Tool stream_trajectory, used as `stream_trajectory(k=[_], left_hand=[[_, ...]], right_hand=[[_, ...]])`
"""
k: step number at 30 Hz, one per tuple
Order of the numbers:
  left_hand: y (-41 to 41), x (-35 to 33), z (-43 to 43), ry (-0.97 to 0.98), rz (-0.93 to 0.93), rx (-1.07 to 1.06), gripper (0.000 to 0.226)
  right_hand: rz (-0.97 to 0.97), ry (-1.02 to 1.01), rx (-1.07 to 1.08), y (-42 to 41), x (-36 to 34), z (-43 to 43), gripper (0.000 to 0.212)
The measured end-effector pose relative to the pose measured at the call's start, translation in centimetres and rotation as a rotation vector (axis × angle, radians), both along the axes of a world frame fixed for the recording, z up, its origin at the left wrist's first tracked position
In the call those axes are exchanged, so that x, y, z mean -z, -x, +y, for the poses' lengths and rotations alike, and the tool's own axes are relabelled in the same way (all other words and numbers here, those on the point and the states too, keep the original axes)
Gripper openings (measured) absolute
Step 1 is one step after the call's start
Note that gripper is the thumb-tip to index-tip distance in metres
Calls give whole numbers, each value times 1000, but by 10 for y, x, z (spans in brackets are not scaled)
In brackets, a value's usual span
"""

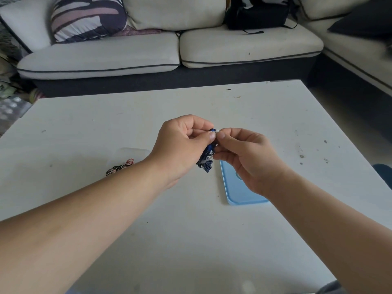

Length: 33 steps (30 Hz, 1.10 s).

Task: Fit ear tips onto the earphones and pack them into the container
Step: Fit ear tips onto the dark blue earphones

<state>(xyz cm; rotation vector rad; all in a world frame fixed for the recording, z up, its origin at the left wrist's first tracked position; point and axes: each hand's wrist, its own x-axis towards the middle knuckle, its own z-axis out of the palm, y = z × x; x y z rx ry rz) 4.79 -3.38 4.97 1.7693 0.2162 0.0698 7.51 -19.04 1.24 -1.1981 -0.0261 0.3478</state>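
Centre frame: the left hand (182, 145) pinches one coiled blue earphones (205, 160), and the right hand (244, 158) pinches one white tip (217, 130). Left on the desk (84, 124), one black-pink set (121, 167) lies by one clear container (131, 151); right, one smooth blue slab (235, 187).

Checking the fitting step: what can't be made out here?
Head view.
1. Whether the white ear tip sits on the blue earphones: tiny, pinched between left hand and right hand.
2. Clear container: faint outline, left forearm covers part.
3. Blue flat item: far end under the right hand.
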Motion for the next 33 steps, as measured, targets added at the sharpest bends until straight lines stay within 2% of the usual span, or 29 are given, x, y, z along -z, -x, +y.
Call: stream_trajectory(k=[11,16,22,27,33], left_hand=[[0,-1,2,3,-5,27,10],[-2,2,3,7,9,21,13],[-4,5,6,16,43,37,13],[-3,5,7,20,66,70,14],[-3,5,6,-2,60,89,17]], right_hand=[[-39,40,46,2,-4,-1,6],[66,-52,14,0,-9,-3,7],[60,-33,-28,-1,-7,-5,4],[79,-12,-79,-5,-2,-9,23],[67,42,-122,-7,-2,-15,15]])
